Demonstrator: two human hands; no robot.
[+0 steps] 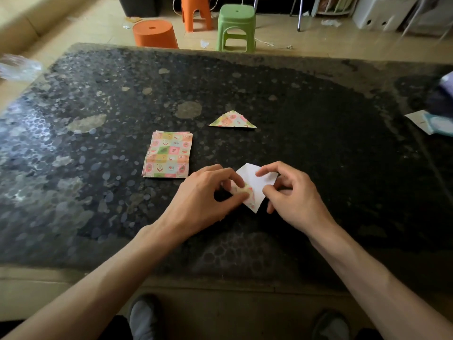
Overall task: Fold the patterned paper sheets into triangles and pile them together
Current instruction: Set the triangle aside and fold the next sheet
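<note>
Head view looks down on a wide dark speckled surface (318, 143) that fills most of the room in front of the person. Beyond its far edge, on the tiled floor, stand a green stool (236, 25), an orange stool (196, 13) and a round orange tub-shaped seat (155, 34). Two bare forearms reach in from the near edge, and the hands meet close together near the middle of the surface. The left hand (206, 195) pinches the patterned left corner of a partly folded sheet (253, 186) between thumb and fingertips. The right hand (294, 195) grips the same sheet from the right, fingers curled over its white side. That sheet is part-way bent, white inside showing, its lower point hanging between the two hands. Just left of the left hand lies a stack of flat patterned sheets (168, 154), square and roughly aligned. Farther back, apart from the stack and from the hands, a finished folded triangle (232, 120) rests flat with its apex pointing away. Some pale papers (421, 121) sit at the right edge
</note>
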